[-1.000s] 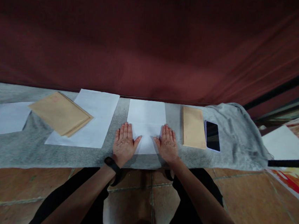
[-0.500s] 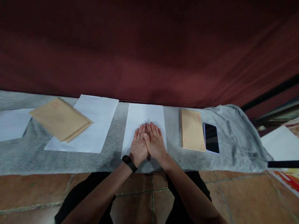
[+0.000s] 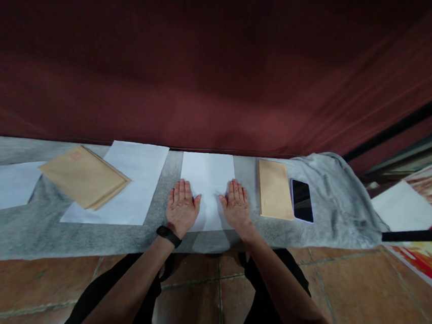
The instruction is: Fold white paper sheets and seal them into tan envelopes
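Note:
A white sheet of paper lies in front of me on a grey cloth, with a faint crease across it. My left hand rests flat over the sheet's left edge, fingers stretched forward. Over the right edge lies my right hand, palm down, its thumb spread from the fingers. Neither hand grips anything. To the right of my right hand is a stack of brown envelopes. Left of my left hand, another white sheet lies partly beneath more brown envelopes.
A smartphone sits beside the right envelope stack. At the far left lies another white paper. A dark red curtain hangs behind the cloth-covered surface. A black bar juts in from the right; tiled floor shows below.
My hands have moved apart, from side by side at the middle of the sheet to its left and right edges. The envelopes and phone keep their places on the cloth.

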`<act>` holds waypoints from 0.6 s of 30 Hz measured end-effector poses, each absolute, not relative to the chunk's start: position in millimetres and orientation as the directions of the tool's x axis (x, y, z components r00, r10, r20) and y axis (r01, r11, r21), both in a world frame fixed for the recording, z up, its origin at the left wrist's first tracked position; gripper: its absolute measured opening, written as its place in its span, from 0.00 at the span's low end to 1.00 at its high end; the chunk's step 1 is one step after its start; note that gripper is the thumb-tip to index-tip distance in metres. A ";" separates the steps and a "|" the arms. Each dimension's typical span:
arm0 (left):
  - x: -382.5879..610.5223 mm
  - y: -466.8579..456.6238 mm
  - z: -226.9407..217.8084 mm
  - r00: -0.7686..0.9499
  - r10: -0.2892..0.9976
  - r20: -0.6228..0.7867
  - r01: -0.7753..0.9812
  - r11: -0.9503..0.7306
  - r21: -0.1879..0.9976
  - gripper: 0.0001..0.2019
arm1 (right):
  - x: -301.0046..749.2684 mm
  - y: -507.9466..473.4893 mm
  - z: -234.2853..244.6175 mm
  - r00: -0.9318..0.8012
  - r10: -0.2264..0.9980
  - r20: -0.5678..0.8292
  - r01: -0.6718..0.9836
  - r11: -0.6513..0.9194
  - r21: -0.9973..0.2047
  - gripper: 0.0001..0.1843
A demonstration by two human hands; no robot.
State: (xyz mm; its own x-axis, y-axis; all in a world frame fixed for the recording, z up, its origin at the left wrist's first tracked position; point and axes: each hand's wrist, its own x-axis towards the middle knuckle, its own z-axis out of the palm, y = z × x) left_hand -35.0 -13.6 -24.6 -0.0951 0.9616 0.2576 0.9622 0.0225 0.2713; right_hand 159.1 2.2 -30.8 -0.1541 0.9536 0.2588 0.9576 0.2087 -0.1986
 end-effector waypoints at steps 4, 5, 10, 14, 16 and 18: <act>-41.9 -7.2 -18.8 -0.162 0.948 0.274 0.955 0.080 0.287 0.33 | 159.1 6.5 -29.5 -0.094 0.958 0.270 0.964 0.155 -0.218 0.35; -40.6 -4.5 -15.9 -0.163 0.946 0.280 0.953 0.078 0.292 0.33 | 157.3 9.1 -27.8 -0.079 0.959 0.273 0.962 0.145 -0.231 0.34; -22.3 11.8 -3.7 -0.064 0.975 0.213 0.947 -0.008 0.321 0.31 | 140.0 28.9 -14.1 -0.046 0.962 0.268 0.931 0.139 -0.339 0.32; -13.3 20.2 -2.9 -0.153 0.977 0.148 0.935 0.095 0.342 0.31 | 125.4 38.4 -7.1 -0.031 0.975 0.221 0.914 0.117 -0.388 0.31; -10.8 24.6 -2.2 -0.105 0.978 0.182 0.946 0.042 0.322 0.30 | 120.2 40.9 -6.4 -0.097 0.976 0.195 0.905 0.168 -0.392 0.30; -7.7 32.2 -0.4 0.005 0.982 0.191 0.951 -0.064 0.301 0.29 | 116.4 44.7 -6.4 -0.171 0.970 0.170 0.891 0.226 -0.395 0.30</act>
